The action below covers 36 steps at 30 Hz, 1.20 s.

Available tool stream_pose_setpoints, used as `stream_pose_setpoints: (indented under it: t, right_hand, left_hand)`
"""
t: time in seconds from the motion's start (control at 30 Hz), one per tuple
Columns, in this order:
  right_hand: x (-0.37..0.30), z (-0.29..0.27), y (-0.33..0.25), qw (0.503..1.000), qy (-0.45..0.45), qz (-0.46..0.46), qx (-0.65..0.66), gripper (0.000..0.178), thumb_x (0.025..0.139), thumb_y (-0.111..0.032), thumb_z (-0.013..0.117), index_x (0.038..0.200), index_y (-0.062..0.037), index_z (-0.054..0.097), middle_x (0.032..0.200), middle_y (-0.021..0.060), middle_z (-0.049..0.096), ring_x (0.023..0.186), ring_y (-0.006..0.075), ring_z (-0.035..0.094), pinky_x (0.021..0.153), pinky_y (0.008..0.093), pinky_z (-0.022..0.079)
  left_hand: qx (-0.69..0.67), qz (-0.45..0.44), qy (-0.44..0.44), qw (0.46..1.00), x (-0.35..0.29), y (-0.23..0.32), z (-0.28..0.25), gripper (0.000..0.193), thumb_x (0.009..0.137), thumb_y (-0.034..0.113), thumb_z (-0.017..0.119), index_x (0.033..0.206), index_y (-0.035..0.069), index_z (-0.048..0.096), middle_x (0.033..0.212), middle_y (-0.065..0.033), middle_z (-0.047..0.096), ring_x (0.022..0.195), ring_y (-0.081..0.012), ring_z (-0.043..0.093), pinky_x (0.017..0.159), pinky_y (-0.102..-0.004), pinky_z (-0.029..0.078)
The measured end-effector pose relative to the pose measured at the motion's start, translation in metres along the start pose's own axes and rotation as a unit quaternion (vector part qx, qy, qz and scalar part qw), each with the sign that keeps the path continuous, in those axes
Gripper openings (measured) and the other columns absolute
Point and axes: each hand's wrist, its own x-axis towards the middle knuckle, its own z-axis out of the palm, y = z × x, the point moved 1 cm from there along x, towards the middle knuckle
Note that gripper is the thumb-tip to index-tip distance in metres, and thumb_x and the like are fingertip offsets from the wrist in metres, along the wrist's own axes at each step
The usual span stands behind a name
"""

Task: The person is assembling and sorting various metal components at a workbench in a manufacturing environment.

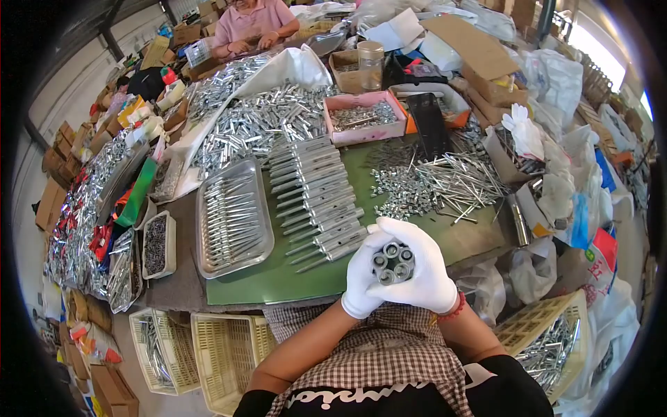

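Observation:
White gloves cover both my hands, which are cupped together near the front edge of the green work surface (pixel 240 290). Between them stands a bundle of several metal tubes (pixel 394 263), round hollow ends facing up. My left hand (pixel 360 274) closes round the bundle from the left, and my right hand (pixel 432 270) from the right, with fingertips meeting on the far side. The tubes' lower parts are hidden by the gloves. Just left of my hands lies a stacked row of metal sleeves with thin rods (pixel 316 191) sticking out leftward.
A metal tray (pixel 268 240) of pointed rods lies left. Ahead are small nuts (pixel 406 191), loose rods (pixel 462 182), a pink box (pixel 368 134) and a heap of metal sleeves (pixel 267 121). Plastic crates (pixel 226 347) stand below the edge. Across the table another person (pixel 253 28) handles parts.

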Motion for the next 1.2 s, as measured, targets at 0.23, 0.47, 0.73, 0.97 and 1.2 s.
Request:
stream_pose_setpoints:
  t: [0.23,0.47,0.73,0.97,1.2]
  right_hand:
    - [-0.003,0.0,0.015,0.998,-0.056,0.012,0.032,0.081,0.057,-0.02,0.088,0.126,-0.0021,0.051,0.125,0.0147,0.056,0.121,0.0277,0.051,0.102,0.0397,0.04]
    - [0.019,-0.003,0.011,0.982,-0.07,-0.019,0.174,0.092,0.06,-0.03,0.091,0.133,-0.0002,0.043,0.132,0.0158,0.049,0.125,0.0272,0.046,0.106,0.0402,0.036]
    - [0.033,-0.023,0.018,0.997,0.056,0.032,0.048,0.058,0.068,-0.009,0.074,0.122,0.001,0.055,0.122,0.0146,0.057,0.116,0.0274,0.054,0.101,0.0362,0.04]
    - [-0.016,-0.037,0.036,0.985,0.069,0.095,-0.123,0.037,0.069,-0.006,0.072,0.104,-0.001,0.063,0.106,0.0136,0.065,0.101,0.0299,0.061,0.09,0.0369,0.047]
    - [-0.04,-0.044,0.057,0.968,0.079,0.113,-0.208,0.03,0.069,-0.005,0.073,0.097,-0.0033,0.065,0.097,0.0103,0.067,0.092,0.0284,0.062,0.083,0.037,0.048]
  left_hand:
    - [0.109,0.018,0.017,0.994,0.006,0.009,-0.003,0.048,0.074,0.012,0.073,0.117,0.003,0.053,0.098,-0.0097,0.062,0.089,-0.02,0.062,0.079,-0.0308,0.049]
    - [0.458,0.199,-0.011,0.866,0.03,0.081,-0.011,0.043,0.065,0.009,0.072,0.106,0.008,0.057,0.091,-0.0112,0.062,0.083,-0.0322,0.062,0.072,-0.0388,0.05]
    - [0.691,0.126,-0.054,0.71,0.144,0.122,-0.089,0.033,0.069,0.01,0.071,0.101,0.008,0.06,0.091,-0.013,0.063,0.086,-0.0345,0.062,0.075,-0.0401,0.05]
    - [0.768,-0.031,-0.138,0.625,0.203,0.101,-0.14,0.029,0.077,0.023,0.065,0.103,0.009,0.061,0.096,-0.0152,0.066,0.093,-0.0355,0.062,0.081,-0.0428,0.049]
    - [0.742,-0.066,-0.166,0.646,0.216,0.092,-0.142,0.039,0.072,0.028,0.063,0.105,0.008,0.061,0.096,-0.0193,0.066,0.093,-0.0371,0.062,0.082,-0.0435,0.049]
